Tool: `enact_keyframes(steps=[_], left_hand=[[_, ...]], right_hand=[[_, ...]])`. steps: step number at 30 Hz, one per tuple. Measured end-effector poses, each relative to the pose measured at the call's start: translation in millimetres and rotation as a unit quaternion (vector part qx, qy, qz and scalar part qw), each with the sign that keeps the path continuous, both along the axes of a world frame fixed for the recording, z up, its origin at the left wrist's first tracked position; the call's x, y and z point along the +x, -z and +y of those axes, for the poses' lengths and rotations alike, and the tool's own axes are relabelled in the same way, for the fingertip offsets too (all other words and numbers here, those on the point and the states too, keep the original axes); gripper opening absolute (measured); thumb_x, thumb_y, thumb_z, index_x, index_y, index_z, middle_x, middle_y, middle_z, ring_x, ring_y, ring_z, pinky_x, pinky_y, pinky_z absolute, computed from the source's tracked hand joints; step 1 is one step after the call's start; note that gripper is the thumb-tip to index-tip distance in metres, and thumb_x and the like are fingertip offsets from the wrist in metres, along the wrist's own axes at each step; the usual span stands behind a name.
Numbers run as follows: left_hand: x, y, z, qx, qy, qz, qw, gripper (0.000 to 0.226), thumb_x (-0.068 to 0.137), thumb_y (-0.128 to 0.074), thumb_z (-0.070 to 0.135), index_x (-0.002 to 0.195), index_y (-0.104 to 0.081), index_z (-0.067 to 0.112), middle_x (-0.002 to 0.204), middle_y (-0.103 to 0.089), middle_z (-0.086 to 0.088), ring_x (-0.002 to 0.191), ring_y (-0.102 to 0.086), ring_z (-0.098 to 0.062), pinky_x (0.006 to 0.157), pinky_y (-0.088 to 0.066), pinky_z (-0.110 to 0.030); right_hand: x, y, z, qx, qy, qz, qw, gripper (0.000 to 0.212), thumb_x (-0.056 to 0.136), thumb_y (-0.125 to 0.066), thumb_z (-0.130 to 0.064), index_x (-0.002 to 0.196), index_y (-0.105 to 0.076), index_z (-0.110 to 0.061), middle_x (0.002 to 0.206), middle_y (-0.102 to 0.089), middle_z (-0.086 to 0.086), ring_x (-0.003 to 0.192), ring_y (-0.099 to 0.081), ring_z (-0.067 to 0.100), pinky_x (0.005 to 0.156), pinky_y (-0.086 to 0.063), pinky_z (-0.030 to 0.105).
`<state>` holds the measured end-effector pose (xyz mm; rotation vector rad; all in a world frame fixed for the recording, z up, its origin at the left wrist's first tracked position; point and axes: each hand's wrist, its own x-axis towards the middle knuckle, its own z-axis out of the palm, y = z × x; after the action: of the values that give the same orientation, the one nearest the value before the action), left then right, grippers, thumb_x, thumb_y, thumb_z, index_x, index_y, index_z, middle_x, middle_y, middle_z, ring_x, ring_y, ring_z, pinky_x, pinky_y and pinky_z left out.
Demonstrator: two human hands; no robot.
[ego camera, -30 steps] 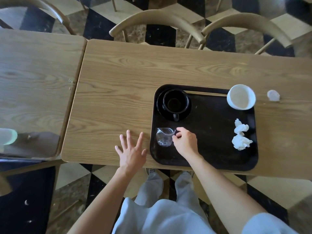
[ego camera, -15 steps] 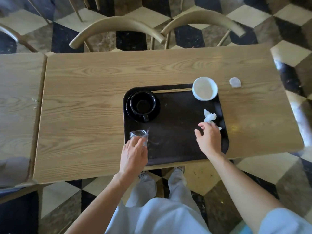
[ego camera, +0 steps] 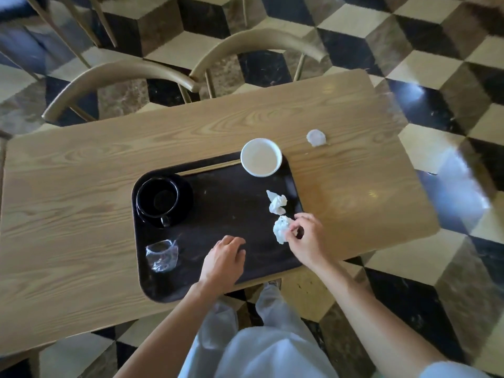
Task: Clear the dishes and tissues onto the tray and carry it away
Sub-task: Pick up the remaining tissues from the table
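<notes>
The right hand has its fingertips pinched on a crumpled tissue near the right edge of the dark tray, while the left hand rests loosely curled and empty on the tray's near middle. A second tissue wad lies just beyond the first, also on the tray. The black cup on its saucer sits at the tray's far left, a crumpled clear plastic cup at the near left, and the white bowl perches on the far right corner, partly over the rim.

What looks left to clear is one small pale scrap, tissue or lid, I cannot tell which. It lies on the bare tabletop, beyond the tray and to the right of the bowl. From the hands it is forward and to the right, so the right hand is plainly the nearer and would reach it past the bowl. The tray runs long from left to right, so carrying it likely needs a hand at each short end.
</notes>
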<state>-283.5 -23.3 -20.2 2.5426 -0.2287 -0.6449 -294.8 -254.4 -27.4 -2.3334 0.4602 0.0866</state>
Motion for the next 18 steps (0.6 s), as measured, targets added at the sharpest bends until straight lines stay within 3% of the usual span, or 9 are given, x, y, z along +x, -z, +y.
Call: enact_keyframes(steps=[3, 7, 9, 13, 18], left_hand=[[4, 1, -16, 0.006, -0.028, 0.002, 1.0, 0.03, 0.097, -0.055, 0.028, 0.125, -0.064, 0.022, 0.124, -0.062, 0.005, 0.111, -0.061, -0.022, 0.085, -0.053, -0.037], [6, 3, -33, 0.018, -0.057, 0.011, 0.998, 0.029, 0.096, -0.055, 0.028, 0.123, -0.065, 0.023, 0.124, -0.062, 0.006, 0.108, -0.062, -0.022, 0.082, -0.053, -0.036], [6, 5, -39, 0.021, -0.067, 0.014, 0.997, 0.028, 0.096, -0.056, 0.028, 0.122, -0.065, 0.023, 0.122, -0.063, 0.005, 0.107, -0.062, -0.022, 0.08, -0.054, -0.037], [4, 9, -50, 0.026, -0.072, 0.016, 0.997, 0.029, 0.096, -0.056, 0.028, 0.122, -0.065, 0.023, 0.12, -0.063, 0.004, 0.108, -0.061, -0.023, 0.082, -0.054, -0.039], [4, 9, -59, 0.001, -0.089, 0.016, 0.996, 0.03, 0.094, -0.057, 0.025, 0.123, -0.066, 0.025, 0.121, -0.063, 0.006, 0.108, -0.062, -0.021, 0.083, -0.054, -0.039]], right_hand=[[3, -15, -16, 0.094, 0.014, 0.043, 0.995, 0.008, 0.077, -0.067, -0.032, 0.076, -0.06, -0.031, 0.093, -0.07, -0.016, 0.078, -0.065, 0.01, 0.075, -0.054, 0.033], [9, -14, -38, 0.142, -0.007, 0.073, 0.987, 0.01, 0.08, -0.06, -0.039, 0.077, -0.05, -0.041, 0.068, -0.06, -0.014, 0.063, -0.057, 0.012, 0.067, -0.053, 0.045], [12, -10, -41, 0.112, -0.04, 0.066, 0.991, 0.01, 0.085, -0.056, -0.038, 0.081, -0.047, -0.041, 0.072, -0.059, -0.013, 0.067, -0.059, 0.015, 0.067, -0.053, 0.046], [15, 4, -35, 0.002, -0.13, 0.019, 0.991, 0.011, 0.093, -0.055, -0.018, 0.096, -0.062, -0.026, 0.092, -0.061, -0.005, 0.078, -0.061, 0.019, 0.067, -0.043, 0.029], [14, 11, -19, -0.058, -0.142, -0.02, 0.988, 0.011, 0.087, -0.059, -0.027, 0.089, -0.065, -0.018, 0.088, -0.061, 0.0, 0.074, -0.061, 0.023, 0.064, -0.052, 0.034]])
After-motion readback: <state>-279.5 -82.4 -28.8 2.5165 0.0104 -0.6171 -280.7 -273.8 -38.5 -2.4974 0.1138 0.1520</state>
